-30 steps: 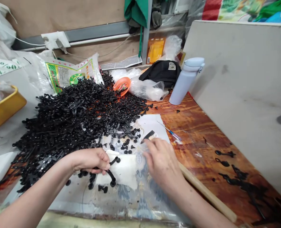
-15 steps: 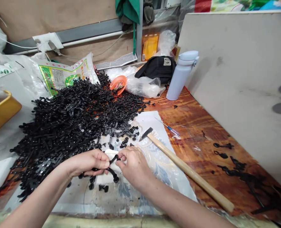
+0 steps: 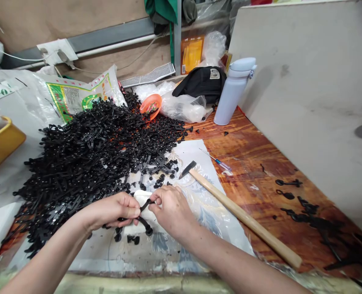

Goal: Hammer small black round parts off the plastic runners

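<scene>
Between my two hands is a small black plastic strap point(image 3: 145, 205) with a rounded end. My left hand point(image 3: 119, 210) pinches one end of it, and a second black piece point(image 3: 145, 225) with a round knob sticks out below those fingers. My right hand point(image 3: 171, 208) is closed on the other end, its fingertips partly hidden. Under the hands lies a white block or pad point(image 3: 142, 197) on a patterned plastic sheet point(image 3: 203, 192). A large pile of similar black plastic pieces point(image 3: 101, 147) spreads up and left of my hands.
A hammer point(image 3: 245, 216) with a wooden handle lies to the right, with a small screwdriver point(image 3: 217, 160) beyond it. Behind stand a light blue bottle point(image 3: 234, 92), a black bag point(image 3: 200, 85) and an orange dish point(image 3: 151, 107). A yellow bin point(image 3: 5, 141) is at left; loose black parts point(image 3: 318, 220) lie at right.
The view has shifted slightly. My right hand has edged away from my left, and more of the black strap between them shows. Both hands keep their hold.
</scene>
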`<move>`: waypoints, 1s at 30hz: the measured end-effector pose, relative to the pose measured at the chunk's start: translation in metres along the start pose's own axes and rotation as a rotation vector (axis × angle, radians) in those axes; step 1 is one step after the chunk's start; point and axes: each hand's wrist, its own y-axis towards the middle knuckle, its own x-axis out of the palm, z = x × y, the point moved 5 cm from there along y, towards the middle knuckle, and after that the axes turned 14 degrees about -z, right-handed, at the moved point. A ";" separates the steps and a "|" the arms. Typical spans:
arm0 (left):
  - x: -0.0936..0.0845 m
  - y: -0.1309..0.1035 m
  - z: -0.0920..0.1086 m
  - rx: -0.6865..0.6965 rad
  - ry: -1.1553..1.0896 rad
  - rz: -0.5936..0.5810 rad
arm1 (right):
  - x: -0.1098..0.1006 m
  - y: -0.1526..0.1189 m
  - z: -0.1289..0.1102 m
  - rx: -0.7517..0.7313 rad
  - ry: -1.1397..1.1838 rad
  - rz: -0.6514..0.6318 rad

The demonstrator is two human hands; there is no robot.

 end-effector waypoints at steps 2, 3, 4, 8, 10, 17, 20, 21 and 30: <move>0.001 0.000 0.001 -0.017 0.015 0.015 | -0.001 0.000 0.000 0.001 -0.003 -0.002; 0.001 0.000 0.001 -0.022 0.025 0.023 | -0.001 0.001 0.000 0.001 -0.005 -0.002; 0.002 0.000 0.002 -0.025 0.033 0.026 | -0.001 0.001 0.000 0.001 -0.007 -0.003; 0.005 0.001 0.003 -0.017 0.048 0.028 | -0.002 0.001 0.000 -0.004 -0.017 0.001; 0.007 0.000 0.003 -0.011 0.047 0.043 | -0.002 0.000 0.000 -0.006 -0.019 -0.001; 0.007 -0.006 0.003 0.029 0.021 0.146 | -0.002 0.001 -0.001 0.001 -0.025 -0.009; 0.007 -0.004 0.002 0.021 0.043 0.143 | -0.003 0.001 -0.001 0.000 -0.024 -0.009; 0.007 -0.003 0.002 0.015 0.044 0.142 | -0.003 0.000 -0.001 -0.003 -0.024 -0.009; 0.008 0.000 -0.004 -0.025 0.065 0.126 | 0.000 0.001 0.002 -0.014 -0.023 -0.003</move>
